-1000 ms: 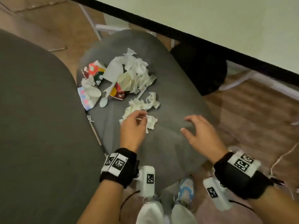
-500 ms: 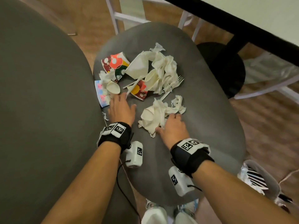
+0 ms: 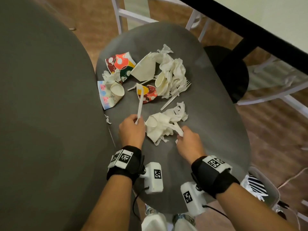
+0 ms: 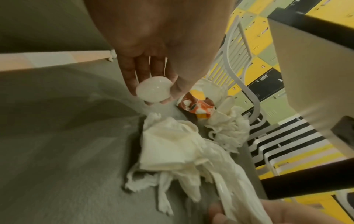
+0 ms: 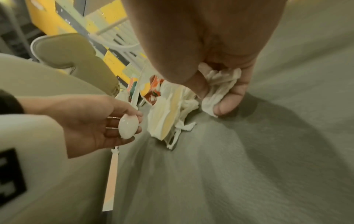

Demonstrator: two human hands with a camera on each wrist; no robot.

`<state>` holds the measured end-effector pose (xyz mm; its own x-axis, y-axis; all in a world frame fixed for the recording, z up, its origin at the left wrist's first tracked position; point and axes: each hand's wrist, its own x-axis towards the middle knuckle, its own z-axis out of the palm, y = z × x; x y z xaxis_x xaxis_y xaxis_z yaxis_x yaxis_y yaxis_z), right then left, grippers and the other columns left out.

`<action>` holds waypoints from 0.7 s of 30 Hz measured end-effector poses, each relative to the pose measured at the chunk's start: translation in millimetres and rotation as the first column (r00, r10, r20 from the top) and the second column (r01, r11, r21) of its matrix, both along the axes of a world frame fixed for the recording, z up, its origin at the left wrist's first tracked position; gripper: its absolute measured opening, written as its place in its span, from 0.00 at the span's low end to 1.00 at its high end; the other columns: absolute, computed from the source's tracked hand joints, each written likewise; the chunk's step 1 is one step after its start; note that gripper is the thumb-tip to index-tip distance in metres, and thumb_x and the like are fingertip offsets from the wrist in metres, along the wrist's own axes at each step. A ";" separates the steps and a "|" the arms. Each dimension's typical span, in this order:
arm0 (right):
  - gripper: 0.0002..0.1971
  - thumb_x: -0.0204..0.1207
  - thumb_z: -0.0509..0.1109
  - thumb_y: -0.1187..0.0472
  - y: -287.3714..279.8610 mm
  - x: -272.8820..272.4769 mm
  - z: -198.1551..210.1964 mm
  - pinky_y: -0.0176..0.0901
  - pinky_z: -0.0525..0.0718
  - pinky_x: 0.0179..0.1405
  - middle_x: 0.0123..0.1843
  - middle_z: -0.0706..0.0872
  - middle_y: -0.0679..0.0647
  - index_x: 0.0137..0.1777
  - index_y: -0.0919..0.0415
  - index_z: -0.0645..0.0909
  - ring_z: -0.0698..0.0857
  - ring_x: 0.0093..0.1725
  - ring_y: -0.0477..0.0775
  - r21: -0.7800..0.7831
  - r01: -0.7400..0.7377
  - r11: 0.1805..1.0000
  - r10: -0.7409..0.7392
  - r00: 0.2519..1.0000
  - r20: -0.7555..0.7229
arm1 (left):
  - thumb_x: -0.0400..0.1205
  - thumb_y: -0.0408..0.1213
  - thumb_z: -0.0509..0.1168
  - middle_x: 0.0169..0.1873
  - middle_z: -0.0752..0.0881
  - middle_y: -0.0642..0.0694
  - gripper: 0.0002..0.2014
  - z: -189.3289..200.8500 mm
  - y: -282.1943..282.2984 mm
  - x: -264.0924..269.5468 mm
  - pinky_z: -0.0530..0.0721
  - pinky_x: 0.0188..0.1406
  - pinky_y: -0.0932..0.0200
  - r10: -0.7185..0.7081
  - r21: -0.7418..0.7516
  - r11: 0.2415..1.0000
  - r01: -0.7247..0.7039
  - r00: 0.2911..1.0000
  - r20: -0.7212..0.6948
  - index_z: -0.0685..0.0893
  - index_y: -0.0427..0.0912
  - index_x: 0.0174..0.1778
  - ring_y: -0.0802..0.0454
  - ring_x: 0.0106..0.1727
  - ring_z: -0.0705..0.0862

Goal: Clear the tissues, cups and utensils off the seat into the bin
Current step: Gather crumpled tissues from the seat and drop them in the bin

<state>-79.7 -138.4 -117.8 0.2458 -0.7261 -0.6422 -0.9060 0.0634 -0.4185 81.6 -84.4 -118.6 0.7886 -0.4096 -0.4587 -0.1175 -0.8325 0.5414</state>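
Pickup step: your left hand [image 3: 131, 130] pinches a spoon [image 3: 140, 105], right hand [image 3: 189, 144] grips tissue [image 3: 164, 124]; next, carry both to the bin [image 3: 266, 185].

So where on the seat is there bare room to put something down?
The seat is bare along its right side and on the near end between the wrists. The far-left part is crowded with tissues, paper cups and a fork.

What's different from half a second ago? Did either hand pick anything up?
Yes, both did. The left hand, flat on the seat before, now holds a white plastic spoon by its bowl end, handle pointing away. The right hand, which rested against the near tissue pile, now pinches a strand of it. The cups, fork and far tissues lie as before.
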 end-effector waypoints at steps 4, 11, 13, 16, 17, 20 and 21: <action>0.03 0.82 0.59 0.64 4.7 -26.6 2.3 0.45 0.75 0.38 0.46 0.83 0.60 0.51 0.58 0.74 0.82 0.43 0.61 0.024 0.099 0.995 -0.100 0.992 0.081 | 0.83 0.45 0.63 0.60 0.83 0.43 0.13 2.8 -2.6 -21.7 0.74 0.60 0.57 -0.101 -0.074 0.992 0.099 0.994 -0.027 0.86 0.43 0.58 0.45 0.61 0.81; 0.09 0.81 0.61 0.54 4.5 -64.7 -2.6 0.47 0.78 0.41 0.46 0.85 0.57 0.53 0.58 0.76 0.83 0.45 0.63 0.025 0.244 0.969 -0.245 0.968 0.062 | 0.76 0.43 0.75 0.61 0.83 0.46 0.12 -6.7 10.6 -41.5 0.68 0.54 0.69 -0.243 -0.069 0.969 0.235 0.962 -0.125 0.91 0.41 0.52 0.53 0.59 0.79; 0.13 0.82 0.60 0.49 4.4 -74.2 -3.3 0.47 0.76 0.41 0.46 0.86 0.59 0.49 0.59 0.76 0.82 0.47 0.63 0.031 0.255 0.967 -0.256 0.964 0.065 | 0.71 0.40 0.79 0.48 0.86 0.50 0.08 -8.4 14.7 -45.6 0.71 0.41 0.66 -0.198 -0.097 0.978 0.183 0.964 -0.176 0.92 0.44 0.43 0.55 0.48 0.81; 0.14 0.83 0.58 0.50 4.3 -92.1 -3.3 0.47 0.72 0.41 0.46 0.86 0.62 0.44 0.60 0.74 0.81 0.49 0.66 0.009 0.260 0.966 -0.260 0.964 0.054 | 0.67 0.36 0.81 0.37 0.90 0.53 0.08 -4.5 16.7 -53.5 0.78 0.40 0.65 -0.059 -0.160 0.987 -0.001 0.929 -0.364 0.91 0.47 0.38 0.54 0.40 0.85; 0.13 0.83 0.58 0.51 4.1 -98.5 -2.4 0.47 0.71 0.40 0.45 0.85 0.61 0.43 0.60 0.75 0.81 0.48 0.66 0.001 0.264 0.964 -0.264 0.963 0.053 | 0.66 0.35 0.82 0.36 0.90 0.52 0.09 -3.7 17.0 -56.3 0.79 0.41 0.64 -0.028 -0.174 0.984 -0.048 0.912 -0.409 0.91 0.45 0.40 0.54 0.39 0.86; 0.11 0.82 0.58 0.54 4.1 -114.9 2.5 0.45 0.69 0.38 0.41 0.83 0.56 0.42 0.59 0.75 0.79 0.42 0.61 -0.002 0.289 0.957 -0.289 0.956 0.050 | 0.67 0.37 0.82 0.39 0.89 0.53 0.14 -1.0 19.0 -65.2 0.79 0.41 0.67 -0.029 -0.189 0.980 -0.059 0.900 -0.434 0.89 0.46 0.46 0.58 0.39 0.85; 0.10 0.82 0.59 0.55 4.2 -119.5 3.4 0.44 0.68 0.37 0.39 0.81 0.54 0.42 0.58 0.74 0.77 0.40 0.60 0.000 0.291 0.957 -0.291 0.956 0.047 | 0.66 0.40 0.82 0.41 0.90 0.52 0.14 -2.2 19.7 -68.1 0.81 0.45 0.65 -0.037 -0.189 0.981 -0.051 0.899 -0.436 0.89 0.48 0.46 0.57 0.42 0.86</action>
